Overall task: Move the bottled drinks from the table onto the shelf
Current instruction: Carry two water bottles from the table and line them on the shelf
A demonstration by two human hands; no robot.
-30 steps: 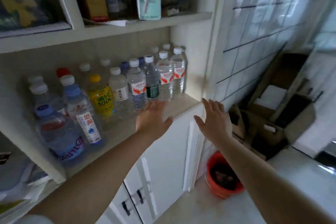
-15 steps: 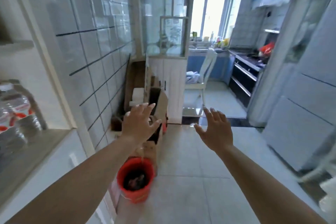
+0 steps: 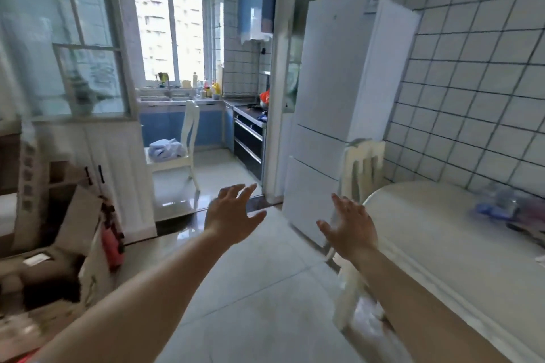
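Both my hands are raised in front of me over the tiled floor, empty. My left hand [image 3: 233, 216] has its fingers spread, and so does my right hand [image 3: 349, 225]. To the right stands a white table [image 3: 436, 233] against the tiled wall. Blurred bottled drinks [image 3: 507, 205] lie on the table's far right part, well beyond my right hand. The shelf is out of view.
A cream chair [image 3: 361, 174] is tucked at the table's near end, beside a white fridge [image 3: 339, 115]. Cardboard boxes [image 3: 56, 253] are piled at the left. Ahead, a doorway opens to a kitchen with a white chair [image 3: 180, 153].
The view has swung right, from the shelf full of bottles to the room and the table. Both hands stayed raised, spread and empty.
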